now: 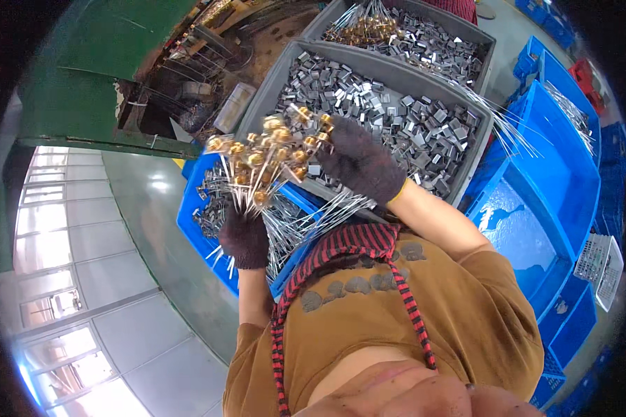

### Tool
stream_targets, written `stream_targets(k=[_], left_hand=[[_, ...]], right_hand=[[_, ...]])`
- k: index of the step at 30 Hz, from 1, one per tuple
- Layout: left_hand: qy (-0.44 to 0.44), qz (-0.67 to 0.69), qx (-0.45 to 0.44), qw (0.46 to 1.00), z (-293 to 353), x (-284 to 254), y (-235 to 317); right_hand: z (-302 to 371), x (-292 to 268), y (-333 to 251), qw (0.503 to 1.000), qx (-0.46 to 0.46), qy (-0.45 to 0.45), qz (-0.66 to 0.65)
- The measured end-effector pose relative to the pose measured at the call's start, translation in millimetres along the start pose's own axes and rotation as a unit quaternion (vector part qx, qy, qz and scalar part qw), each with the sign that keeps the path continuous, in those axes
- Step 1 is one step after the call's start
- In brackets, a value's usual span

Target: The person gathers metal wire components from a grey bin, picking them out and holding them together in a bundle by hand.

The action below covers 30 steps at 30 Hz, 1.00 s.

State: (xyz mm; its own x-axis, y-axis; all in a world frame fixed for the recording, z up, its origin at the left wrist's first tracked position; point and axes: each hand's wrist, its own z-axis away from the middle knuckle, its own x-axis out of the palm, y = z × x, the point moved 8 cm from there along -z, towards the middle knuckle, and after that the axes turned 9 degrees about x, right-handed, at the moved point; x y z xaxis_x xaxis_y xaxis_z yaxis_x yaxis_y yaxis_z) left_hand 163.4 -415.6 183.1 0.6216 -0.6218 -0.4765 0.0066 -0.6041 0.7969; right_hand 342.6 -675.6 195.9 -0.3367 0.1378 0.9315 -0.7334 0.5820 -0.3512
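My left hand [245,240], in a dark knit glove, is closed around the lower stems of a bunch of thin metal rods with brass-coloured heads [261,156]. The heads fan out above the fist. At the right side of the bunch is my right hand [362,161], gloved the same way. Its fingers reach toward the nearest brass heads and look spread against them; the fingertips blend into the dark glove. Below the bunch sits a blue bin [195,233] with metal clips and many thin silvery rods [285,233].
Ahead stands a grey tub [389,61] full of small bent metal clips [424,132]. Behind it, a second grey tub [490,52] holds clips and more brass-headed rods. Blue bins [528,215] line the right, near a white basket [608,267]. A green machine [83,104] stands at left.
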Motion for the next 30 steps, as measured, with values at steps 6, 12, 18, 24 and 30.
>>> stream_targets(k=[6,12,18,24,30], left_hand=[[-0.081,-0.352,0.170,0.917,-1,14,81],[-0.083,-0.228,0.088,0.966,17,20,31],[-0.092,-0.199,0.109,0.970,17,40,65],[-0.144,-0.338,0.091,0.926,16,40,66],[-0.164,-0.407,0.187,0.879,9,21,52]], right_hand=[[24,-29,4,0.997,0.003,-0.007,0.075],[40,-11,-27,0.966,0.040,0.049,0.250],[49,-122,-16,0.925,0.057,0.119,0.356],[83,-112,6,0.952,0.055,0.130,0.271],[104,-141,-37,0.825,0.015,0.244,0.509]])
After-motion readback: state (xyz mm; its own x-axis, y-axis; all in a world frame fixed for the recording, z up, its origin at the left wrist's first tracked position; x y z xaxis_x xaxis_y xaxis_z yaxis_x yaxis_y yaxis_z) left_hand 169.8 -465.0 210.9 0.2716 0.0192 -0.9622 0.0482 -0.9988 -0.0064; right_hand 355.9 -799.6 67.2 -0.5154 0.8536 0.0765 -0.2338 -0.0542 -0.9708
